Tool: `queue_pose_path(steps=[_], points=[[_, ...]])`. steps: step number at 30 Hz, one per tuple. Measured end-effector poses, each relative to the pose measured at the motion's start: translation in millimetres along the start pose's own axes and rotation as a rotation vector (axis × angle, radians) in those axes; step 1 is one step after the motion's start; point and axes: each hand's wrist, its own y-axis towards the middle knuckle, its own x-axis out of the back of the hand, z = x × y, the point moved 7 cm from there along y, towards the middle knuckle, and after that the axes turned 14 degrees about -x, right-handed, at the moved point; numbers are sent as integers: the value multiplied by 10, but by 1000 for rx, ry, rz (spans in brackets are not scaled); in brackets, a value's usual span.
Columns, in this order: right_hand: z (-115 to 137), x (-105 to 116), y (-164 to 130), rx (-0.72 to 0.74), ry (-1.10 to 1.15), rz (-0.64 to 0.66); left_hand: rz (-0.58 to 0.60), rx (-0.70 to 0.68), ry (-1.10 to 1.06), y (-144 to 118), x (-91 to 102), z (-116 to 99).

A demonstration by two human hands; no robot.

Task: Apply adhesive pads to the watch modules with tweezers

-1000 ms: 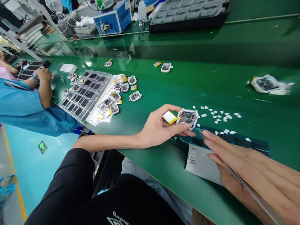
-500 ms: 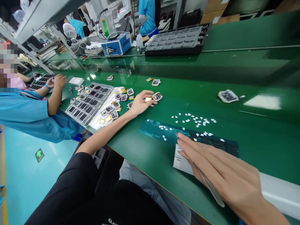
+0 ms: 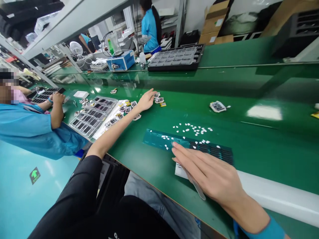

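My left hand [image 3: 146,99] is stretched far out over the green belt, fingers apart, its tips at a small white device module [image 3: 157,95]. A second module with a yellow battery [image 3: 159,100] lies just right of it. More modules [image 3: 124,109] are piled under my forearm. My right hand [image 3: 211,174] lies flat near the table's front edge with metal tweezers [image 3: 194,184] held under the fingers. Its fingertips rest on a dark teal sticker sheet [image 3: 206,148], and a white paper [image 3: 178,171] pokes out beneath it.
Small white peeled bits [image 3: 191,127] are scattered beyond the sheet. A lone module [image 3: 217,106] lies on the belt to the right. A clear tray of dark screens [image 3: 93,113] sits left, beside a co-worker's arm [image 3: 56,109]. A black tray [image 3: 175,58] and blue box [image 3: 121,61] stand at the back.
My left hand carried the module with the yellow battery away from my right hand, set it down by the pile and has let go. My right hand stayed on the sheet.
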Motion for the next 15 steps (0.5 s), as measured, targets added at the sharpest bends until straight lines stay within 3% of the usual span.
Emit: queue_pose_path(steps=[3, 6, 11, 15], points=[[-15, 3, 4, 2, -15, -10, 44, 79, 64, 291, -23, 179], [-23, 3, 15, 4, -28, -15, 58, 133, 104, 393, -47, 279], [-33, -14, 23, 3, -45, -36, -20, 203, 117, 250, 49, 304], [-43, -41, -5, 19, -65, -14, -137, 209, 73, 126, 216, 161]])
